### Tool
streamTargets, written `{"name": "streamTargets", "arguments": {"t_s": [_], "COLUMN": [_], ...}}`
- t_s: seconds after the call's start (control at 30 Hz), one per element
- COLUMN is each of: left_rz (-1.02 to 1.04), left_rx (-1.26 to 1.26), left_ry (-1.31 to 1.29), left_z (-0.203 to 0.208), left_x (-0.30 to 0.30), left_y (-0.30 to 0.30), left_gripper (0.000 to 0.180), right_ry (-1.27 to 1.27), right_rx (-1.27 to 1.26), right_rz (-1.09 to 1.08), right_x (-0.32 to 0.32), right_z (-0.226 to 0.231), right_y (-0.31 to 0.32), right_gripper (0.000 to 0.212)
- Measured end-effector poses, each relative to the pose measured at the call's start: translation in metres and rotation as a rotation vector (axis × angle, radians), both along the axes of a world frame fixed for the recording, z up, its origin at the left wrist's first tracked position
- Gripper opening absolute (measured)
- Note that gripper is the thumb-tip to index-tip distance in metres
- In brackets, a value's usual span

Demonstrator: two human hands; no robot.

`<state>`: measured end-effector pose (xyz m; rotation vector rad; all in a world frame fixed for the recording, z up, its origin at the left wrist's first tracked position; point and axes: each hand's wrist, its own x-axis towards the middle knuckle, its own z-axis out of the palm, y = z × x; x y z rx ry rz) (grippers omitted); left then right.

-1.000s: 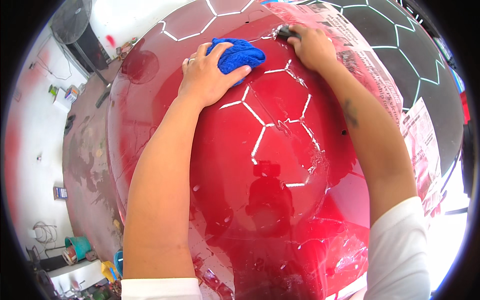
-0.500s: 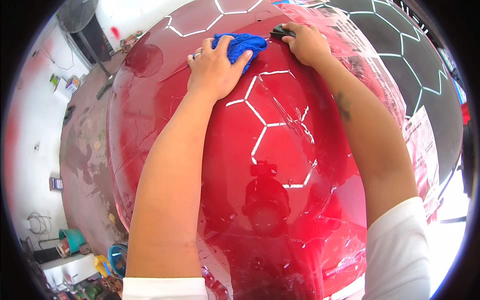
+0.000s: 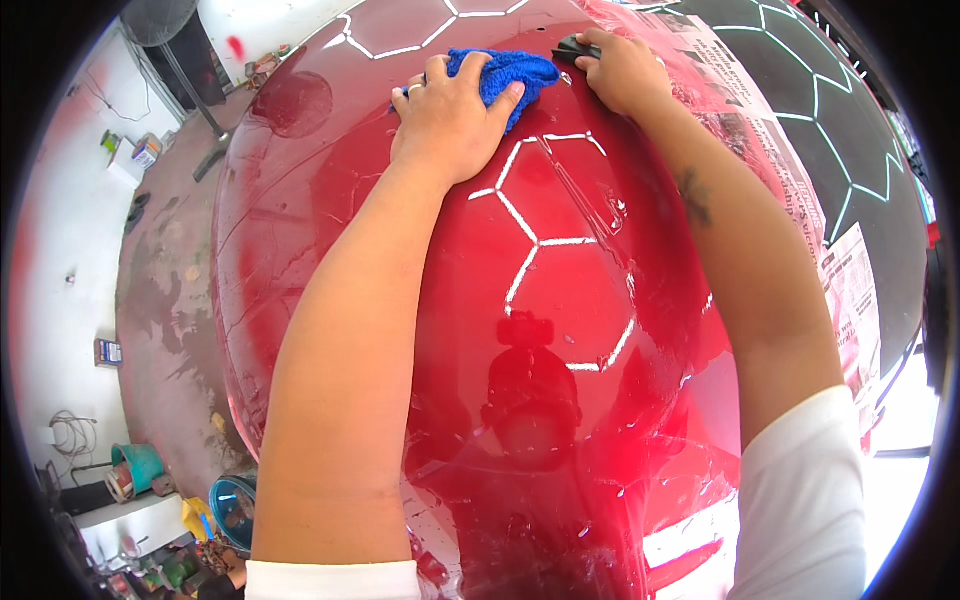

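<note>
A glossy, wet red car panel (image 3: 470, 330) spreads below both my arms, with water streaks and hexagonal light reflections on it. My left hand (image 3: 450, 118) lies over a bunched blue cloth (image 3: 525, 72) near the panel's far part, its fingers curled on the cloth. Just to the right, my right hand (image 3: 625, 75) grips a small black block (image 3: 574, 50), which rests against the red surface. The fingers hide much of the block, so its exact kind is unclear. Cloth and block are close together without visibly touching.
Newspaper masking (image 3: 715, 65) runs along the panel's right side, beside a dark panel (image 3: 860, 140). At left, a fan stand (image 3: 195, 90) stands on the stained floor (image 3: 165, 300). A blue bucket (image 3: 233, 510) and a teal bucket (image 3: 145, 467) sit lower left.
My left hand and the blue cloth have shifted a little to the right and farther away. My right hand with the black block has moved slightly the same way.
</note>
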<state>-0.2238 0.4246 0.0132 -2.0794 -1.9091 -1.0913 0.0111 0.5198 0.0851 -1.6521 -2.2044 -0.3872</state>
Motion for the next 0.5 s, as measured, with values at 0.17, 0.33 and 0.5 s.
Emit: {"name": "streamTargets", "arguments": {"t_s": [0.17,0.33,0.5], "left_rz": [-0.001,-0.012,-0.023], "left_rx": [-0.005,0.038,-0.013], "left_ry": [-0.001,0.010,0.012], "left_z": [-0.001,-0.004,-0.006], "left_x": [0.000,-0.001,-0.002], "left_y": [0.001,0.003,-0.003], "left_gripper": [0.069,0.068,0.069], "right_ry": [-0.023,-0.027,-0.035], "right_rx": [0.057,0.088,-0.036], "right_rz": [0.180,0.233,-0.043], "right_x": [0.043,0.058,0.006], "right_z": [-0.001,-0.004,0.000], "right_y": [-0.118,-0.118,0.017], "right_gripper": [0.043,0.040,0.045]}}
